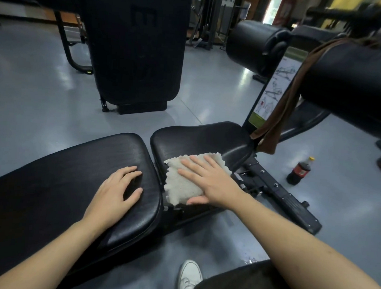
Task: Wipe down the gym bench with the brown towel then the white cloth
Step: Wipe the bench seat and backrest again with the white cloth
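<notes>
A black padded gym bench runs across the view, with a long back pad (52,182) on the left and a smaller seat pad (198,140) on the right. A white cloth (181,185) lies on the near part of the seat pad. My right hand (207,180) presses flat on the cloth, fingers spread. My left hand (115,193) rests palm down on the end of the back pad, holding nothing. A brown towel (283,104) hangs over the black roller pad (351,85) at the right.
A cola bottle (298,171) stands on the grey floor right of the bench frame (281,198). Another black machine (132,50) stands behind the bench. A second roller pad (255,46) sits at upper right. My white shoe (188,277) is below.
</notes>
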Demonstrator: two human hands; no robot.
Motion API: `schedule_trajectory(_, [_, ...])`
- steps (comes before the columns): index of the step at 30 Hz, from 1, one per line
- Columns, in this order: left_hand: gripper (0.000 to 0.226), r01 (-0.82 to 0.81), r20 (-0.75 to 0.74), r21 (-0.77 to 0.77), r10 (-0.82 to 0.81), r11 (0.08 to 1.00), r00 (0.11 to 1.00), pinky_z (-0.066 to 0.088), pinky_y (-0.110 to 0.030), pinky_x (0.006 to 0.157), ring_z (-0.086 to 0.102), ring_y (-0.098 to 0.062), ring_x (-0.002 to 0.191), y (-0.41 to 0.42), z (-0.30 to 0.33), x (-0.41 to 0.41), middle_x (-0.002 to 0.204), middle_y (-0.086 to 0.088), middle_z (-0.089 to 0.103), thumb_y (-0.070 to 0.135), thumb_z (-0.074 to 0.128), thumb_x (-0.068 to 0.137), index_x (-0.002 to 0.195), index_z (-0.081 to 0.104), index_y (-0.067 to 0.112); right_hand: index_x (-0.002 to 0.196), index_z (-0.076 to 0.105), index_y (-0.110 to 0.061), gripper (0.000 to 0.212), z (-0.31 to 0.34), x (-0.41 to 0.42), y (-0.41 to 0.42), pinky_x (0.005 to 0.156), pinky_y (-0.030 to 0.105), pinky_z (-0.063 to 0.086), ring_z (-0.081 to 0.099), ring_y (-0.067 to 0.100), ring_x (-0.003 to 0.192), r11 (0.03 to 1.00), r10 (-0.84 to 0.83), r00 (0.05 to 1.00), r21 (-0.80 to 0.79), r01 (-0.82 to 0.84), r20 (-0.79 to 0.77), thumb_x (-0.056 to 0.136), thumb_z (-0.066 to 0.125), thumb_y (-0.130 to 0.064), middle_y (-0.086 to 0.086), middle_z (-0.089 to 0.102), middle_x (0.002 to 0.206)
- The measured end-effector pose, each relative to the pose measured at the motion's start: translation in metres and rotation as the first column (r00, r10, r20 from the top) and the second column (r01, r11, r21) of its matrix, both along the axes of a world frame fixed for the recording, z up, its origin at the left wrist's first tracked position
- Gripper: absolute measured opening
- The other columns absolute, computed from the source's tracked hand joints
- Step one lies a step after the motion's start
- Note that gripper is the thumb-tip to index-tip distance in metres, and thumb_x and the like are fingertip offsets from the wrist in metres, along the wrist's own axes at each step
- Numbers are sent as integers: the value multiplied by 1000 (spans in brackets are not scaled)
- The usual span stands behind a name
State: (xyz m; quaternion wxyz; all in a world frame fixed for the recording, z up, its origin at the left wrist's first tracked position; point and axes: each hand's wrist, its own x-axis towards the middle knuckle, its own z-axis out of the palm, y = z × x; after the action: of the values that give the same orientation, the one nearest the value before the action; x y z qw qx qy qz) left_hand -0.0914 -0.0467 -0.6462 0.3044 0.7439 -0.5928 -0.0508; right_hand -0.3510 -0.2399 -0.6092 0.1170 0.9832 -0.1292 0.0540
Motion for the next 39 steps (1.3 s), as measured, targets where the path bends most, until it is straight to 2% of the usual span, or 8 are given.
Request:
schedule_trajectory(11, [57, -6, -12, 4, 6, 1000, 1000, 34, -35, 110, 40, -3, 133, -1, 2, -1, 145, 27, 39, 62, 40, 87, 137, 51, 38, 159, 23, -20, 100, 23, -46, -81, 123, 55, 14, 9, 26, 155, 998, 40, 995, -42, -43, -87, 82, 48, -79, 6, 15, 168])
schedule_trajectory(19, [55, -1, -20, 3, 1, 1000, 1000, 36, -39, 109, 41, -5, 133, -2, 1, 1, 144, 28, 40, 61, 41, 87, 135, 52, 39, 161, 8, -29, 112, 36, -67, -123, 124, 52, 7, 2, 26, 156, 995, -93, 986, -57, 86, -138, 74, 39, -92, 1, 3, 170])
schedule_trajectory(22, [54, 2, -19, 6, -2, 1000, 1000, 36, -39, 109, 41, -5, 133, -2, 1, 1, 144, 27, 40, 61, 41, 87, 135, 52, 38, 161, 4, -29, 107, 30, -70, -113, 124, 52, -2, -7, 25, 155, 986, -168, 980, -33, 165, -107, 78, 32, -91, -1, -6, 169])
schedule_trajectory(25, [54, 4, -15, 10, -4, 1000, 1000, 36, -38, 109, 41, -6, 133, -2, 2, 1, 145, 27, 40, 60, 41, 87, 135, 52, 38, 161, 8, -31, 93, 25, -63, -92, 122, 59, 0, -9, 25, 155, 956, -287, 958, 72, 286, 4, 86, 4, -86, -1, -3, 170])
schedule_trajectory(28, [54, 1, -13, 18, -1, 1000, 1000, 36, -40, 110, 42, -6, 133, -1, 3, 0, 145, 26, 40, 61, 41, 87, 135, 52, 38, 159, 16, -32, 95, 14, -35, -62, 121, 56, -12, -12, 25, 154, 860, -498, 855, 208, 466, 142, 83, -8, -85, 0, 2, 170])
schedule_trajectory(32, [55, -3, -15, 28, 3, 1000, 1000, 37, -40, 109, 43, -7, 132, -1, 3, 1, 144, 27, 38, 62, 40, 87, 136, 51, 39, 158, 21, -30, 77, 7, 2, -49, 120, 53, -16, -18, 25, 153, 640, -764, 600, 396, 659, 237, 94, 25, -73, 4, -4, 169])
schedule_trajectory(35, [56, -1, -17, 27, 2, 1000, 1000, 37, -41, 110, 43, -7, 132, -1, 3, 0, 144, 27, 39, 62, 40, 87, 136, 52, 38, 159, 19, -21, 86, 18, 19, -57, 121, 55, -11, -16, 28, 153, 482, -876, 429, 470, 739, 223, 92, 35, -72, 11, -4, 169])
schedule_trajectory(39, [56, -3, -19, 23, 3, 1000, 1000, 37, -42, 111, 42, -6, 133, -1, 3, 1, 145, 26, 40, 62, 40, 87, 136, 52, 38, 156, 25, -16, 90, 32, 30, -78, 119, 59, -1, -4, 34, 153, 357, -934, 281, 511, 782, 223, 88, 44, -72, 14, 7, 168])
